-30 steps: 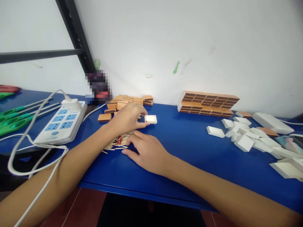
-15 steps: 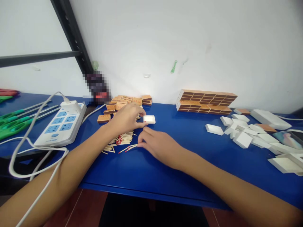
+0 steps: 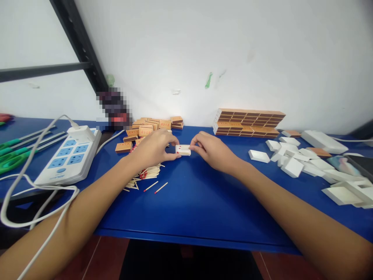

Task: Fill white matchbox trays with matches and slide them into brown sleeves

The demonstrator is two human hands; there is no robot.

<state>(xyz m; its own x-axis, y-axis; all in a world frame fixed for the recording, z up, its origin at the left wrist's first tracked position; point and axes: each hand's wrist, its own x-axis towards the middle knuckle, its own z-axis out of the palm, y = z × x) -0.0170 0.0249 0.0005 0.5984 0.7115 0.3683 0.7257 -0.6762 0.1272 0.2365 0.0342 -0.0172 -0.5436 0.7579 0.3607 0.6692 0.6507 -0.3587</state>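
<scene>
A small white matchbox tray (image 3: 183, 149) lies on the blue table (image 3: 204, 202) with a few red-tipped matches in it. My left hand (image 3: 153, 147) pinches its left end. My right hand (image 3: 214, 151) has its fingers closed on the tray's right end. A heap of loose matches (image 3: 144, 175) lies under my left wrist, and two single matches (image 3: 157, 187) rest a little nearer to me.
Orange matchbox sleeves (image 3: 148, 126) are piled behind my left hand; a neat stack of them (image 3: 249, 123) leans at the wall. Several white trays (image 3: 294, 161) are scattered at the right. A white power strip (image 3: 68, 153) with cables and green-handled tools (image 3: 17, 151) lie at the left.
My right hand has left the match heap and moved up and right to the white tray. Matches now lie in the tray. My left hand has stayed on the tray's end.
</scene>
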